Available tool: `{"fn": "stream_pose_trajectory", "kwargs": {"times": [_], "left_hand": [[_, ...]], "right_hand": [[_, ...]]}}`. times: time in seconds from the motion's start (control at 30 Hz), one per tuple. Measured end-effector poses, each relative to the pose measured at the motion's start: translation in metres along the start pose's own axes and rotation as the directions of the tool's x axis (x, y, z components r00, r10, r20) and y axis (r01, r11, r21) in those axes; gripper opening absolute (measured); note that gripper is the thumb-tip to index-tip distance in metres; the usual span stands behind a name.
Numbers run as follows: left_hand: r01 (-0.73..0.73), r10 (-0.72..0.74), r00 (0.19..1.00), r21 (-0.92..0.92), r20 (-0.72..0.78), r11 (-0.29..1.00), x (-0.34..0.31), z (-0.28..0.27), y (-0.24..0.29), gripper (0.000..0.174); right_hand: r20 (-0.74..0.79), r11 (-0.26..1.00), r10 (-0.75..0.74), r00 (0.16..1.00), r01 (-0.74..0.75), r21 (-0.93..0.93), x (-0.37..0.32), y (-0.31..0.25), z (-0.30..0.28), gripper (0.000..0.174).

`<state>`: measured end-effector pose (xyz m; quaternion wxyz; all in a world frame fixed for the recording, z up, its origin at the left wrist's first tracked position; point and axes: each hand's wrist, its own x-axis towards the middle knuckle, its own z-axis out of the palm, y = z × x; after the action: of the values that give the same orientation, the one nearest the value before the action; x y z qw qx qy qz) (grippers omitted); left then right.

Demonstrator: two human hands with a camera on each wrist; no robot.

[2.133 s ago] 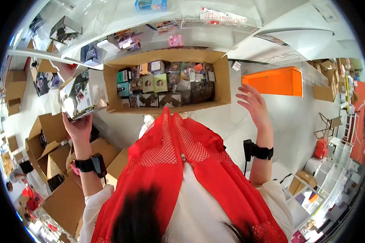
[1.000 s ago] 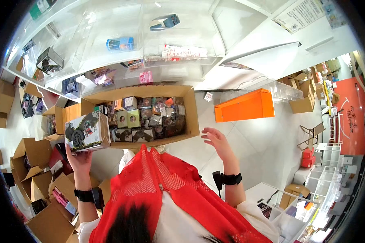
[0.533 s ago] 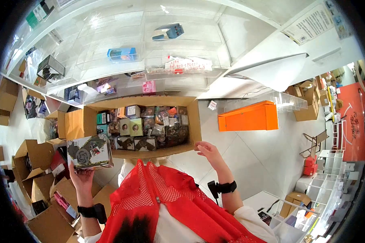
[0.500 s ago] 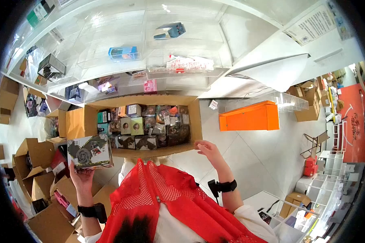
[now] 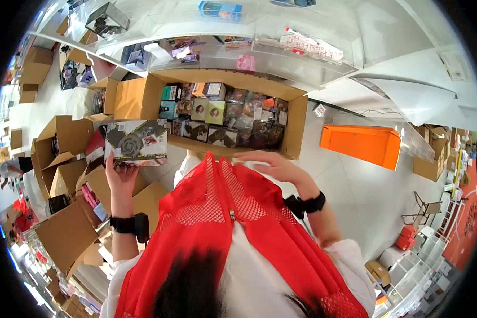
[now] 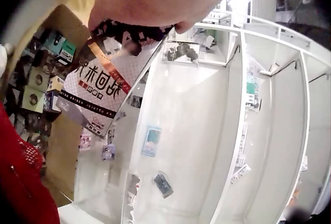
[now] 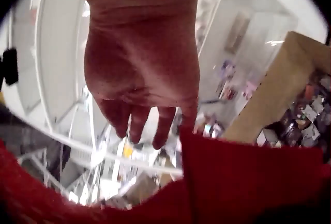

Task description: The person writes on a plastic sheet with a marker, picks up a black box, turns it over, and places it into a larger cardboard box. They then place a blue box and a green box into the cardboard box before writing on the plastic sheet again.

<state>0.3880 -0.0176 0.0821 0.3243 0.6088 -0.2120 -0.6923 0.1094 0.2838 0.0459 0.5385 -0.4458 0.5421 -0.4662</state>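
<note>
My left hand (image 5: pixel 123 176) grips a printed merchandise box (image 5: pixel 137 141) by its near edge, at the left end of a large carton (image 5: pixel 296 124). The box face is white and dark with a grey spiral; the left wrist view shows its checked side (image 6: pixel 106 76) with large black characters. Packed inside the carton are several small boxes, among them two pale green ones (image 5: pixel 215 112) and black-and-white ones (image 5: pixel 222 137). My right hand (image 5: pixel 273 163) is held before the red vest, near the carton's front edge, its fingers extended and holding nothing.
Clear display shelves (image 5: pixel 323 32) with a few boxed items stand beyond the carton. An orange bin (image 5: pixel 361 146) lies on the floor to the right. Opened cartons (image 5: pixel 63 238) crowd the left side. A person (image 5: pixel 10 168) is far off at the left.
The box in my left hand has turned so its spiral face points up. My right hand has come inward from the right to the front of the vest. The head view has shifted.
</note>
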Motion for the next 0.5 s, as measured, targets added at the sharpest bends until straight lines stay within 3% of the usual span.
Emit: {"fn": "stream_pose_trajectory", "kwargs": {"times": [0.07, 0.17, 0.27, 0.3, 0.33, 0.4, 0.43, 0.5], "left_hand": [[0.009, -0.011, 0.998, 0.035, 0.064, 0.999, 0.010, -0.008, -0.001, 0.048], [0.000, -0.003, 0.992, 0.029, 0.122, 1.000, 0.008, -0.004, 0.005, 0.043], [-0.058, 0.057, 0.978, 0.000, 0.200, 0.998, 0.010, -0.012, 0.013, 0.041], [-0.068, 0.068, 0.989, -0.009, 0.128, 0.998, 0.003, -0.005, 0.016, 0.040], [-0.053, 0.053, 0.987, 0.001, 0.155, 0.999, 0.010, -0.012, 0.018, 0.041], [-0.027, 0.021, 0.977, 0.024, 0.210, 0.999, 0.027, -0.030, 0.024, 0.043], [0.016, -0.014, 0.954, -0.004, 0.300, 1.000, 0.027, -0.027, 0.025, 0.043], [0.116, -0.084, 0.876, -0.038, 0.475, 0.992, 0.024, -0.007, 0.021, 0.043]], "right_hand": [[0.141, 0.928, -0.053, 0.989, 0.101, -0.358, 0.029, 0.022, 0.019, 0.034], [0.096, 0.854, 0.149, 0.984, -0.079, -0.515, 0.056, 0.028, 0.025, 0.032], [-0.012, 0.939, 0.184, 0.983, -0.179, -0.294, 0.057, 0.039, 0.011, 0.030], [-0.066, 0.867, 0.223, 0.973, -0.229, -0.442, 0.051, 0.066, 0.006, 0.034], [-0.039, 0.775, 0.401, 0.915, -0.362, -0.518, 0.051, 0.069, 0.003, 0.037], [-0.038, 0.511, 0.710, 0.703, -0.551, -0.660, 0.055, 0.071, 0.002, 0.045], [0.007, 0.642, 0.611, 0.792, -0.490, -0.589, 0.057, 0.043, 0.007, 0.057], [-0.023, 0.919, 0.318, 0.948, -0.314, -0.240, 0.066, 0.047, 0.030, 0.066]]}}
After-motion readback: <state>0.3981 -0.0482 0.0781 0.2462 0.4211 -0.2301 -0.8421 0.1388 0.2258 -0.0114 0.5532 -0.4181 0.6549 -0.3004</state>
